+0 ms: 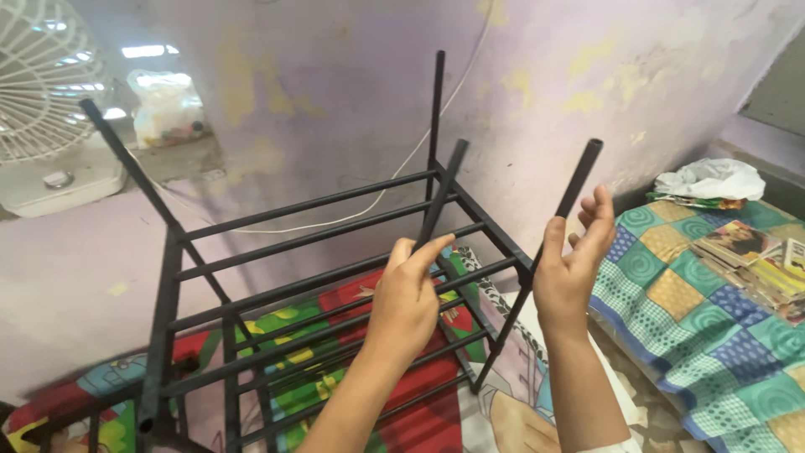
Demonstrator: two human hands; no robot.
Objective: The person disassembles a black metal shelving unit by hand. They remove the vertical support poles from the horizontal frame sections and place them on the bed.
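Observation:
A black metal rack frame [277,294] with several parallel bars stands tilted in front of me, its upright tubes pointing up. My left hand [408,294] grips one slanted black tube [444,189] near the middle of the frame. My right hand [572,260] is closed around another black tube [577,189] at the frame's right corner, thumb and fingers wrapped on it just below its open top end.
A pale purple wall [335,92] rises behind the rack, with a white cable [394,180] hanging on it. A white fan [46,109] and a plastic bag [168,105] sit at upper left. Colourful cloth [360,310] lies under the rack. A patchwork quilt [713,319] with booklets [755,256] lies at right.

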